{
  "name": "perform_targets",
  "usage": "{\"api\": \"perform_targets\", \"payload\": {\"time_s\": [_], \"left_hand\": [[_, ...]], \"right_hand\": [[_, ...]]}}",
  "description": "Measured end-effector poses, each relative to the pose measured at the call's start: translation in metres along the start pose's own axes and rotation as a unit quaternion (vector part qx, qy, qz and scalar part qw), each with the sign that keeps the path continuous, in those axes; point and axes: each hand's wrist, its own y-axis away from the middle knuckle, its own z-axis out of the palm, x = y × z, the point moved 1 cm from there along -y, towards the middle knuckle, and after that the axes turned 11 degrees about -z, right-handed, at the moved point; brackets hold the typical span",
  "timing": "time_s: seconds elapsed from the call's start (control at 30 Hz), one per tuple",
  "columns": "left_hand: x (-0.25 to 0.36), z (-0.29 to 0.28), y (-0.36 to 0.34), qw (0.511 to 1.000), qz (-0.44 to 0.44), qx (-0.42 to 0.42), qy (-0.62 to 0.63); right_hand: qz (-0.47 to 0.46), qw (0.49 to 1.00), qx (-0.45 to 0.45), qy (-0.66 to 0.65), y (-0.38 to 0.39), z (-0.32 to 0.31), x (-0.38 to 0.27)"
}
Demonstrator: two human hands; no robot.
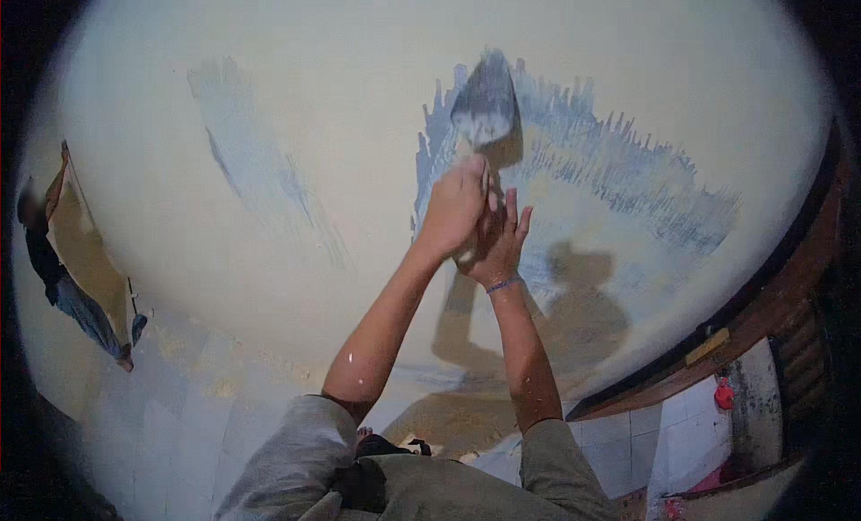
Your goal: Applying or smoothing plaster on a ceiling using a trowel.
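Observation:
A scraper (pixel 486 99) with a broad grey blade lies against the cream wall, its blade pointing up and smeared pale near the handle. My left hand (pixel 456 207) is closed around its handle, hiding most of it. Just below and to the right, my right hand (pixel 495 243) presses against the left hand at the handle's lower part, with two fingers sticking out to the right. A blue band circles my right wrist. Around the blade the wall shows a scraped bluish patch (pixel 619 167), streaked and ragged at its upper edge.
Another narrow bluish scraped streak (pixel 256 162) marks the wall on the left. At the far left a person (pixel 67 279) reaches up along the wall. Pale debris lies on the tiled floor (pixel 179 377). A dark wooden edge (pixel 771 297) and a red object (pixel 724 394) stand at right.

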Motion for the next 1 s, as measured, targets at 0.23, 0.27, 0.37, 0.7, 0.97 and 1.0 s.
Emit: {"api": "perform_targets", "payload": {"time_s": [0.23, 0.27, 0.37, 0.7, 0.97, 1.0], "left_hand": [[0.001, -0.008, 0.003, 0.998, -0.004, 0.005, -0.068], [-0.007, -0.006, 0.002, 0.998, -0.002, 0.005, -0.067], [-0.011, 0.005, 0.027, 0.994, 0.035, 0.038, -0.098], [-0.020, 0.008, 0.017, 0.984, 0.055, 0.078, -0.151], [-0.017, 0.003, 0.014, 0.947, 0.169, 0.102, -0.252], [-0.020, 0.004, 0.014, 0.948, 0.171, 0.100, -0.250]], "right_hand": [[-0.006, 1.000, -0.003, -0.014, -0.013, -0.007, -0.009], [-0.004, 0.999, 0.013, -0.031, -0.015, -0.009, -0.009], [-0.031, 0.986, -0.002, 0.161, -0.007, 0.004, -0.002], [0.014, 0.998, -0.049, 0.045, -0.002, 0.004, -0.001], [0.040, 0.997, -0.057, -0.039, -0.008, -0.006, -0.007], [0.041, 0.997, -0.057, -0.036, -0.007, -0.006, -0.004]]}}
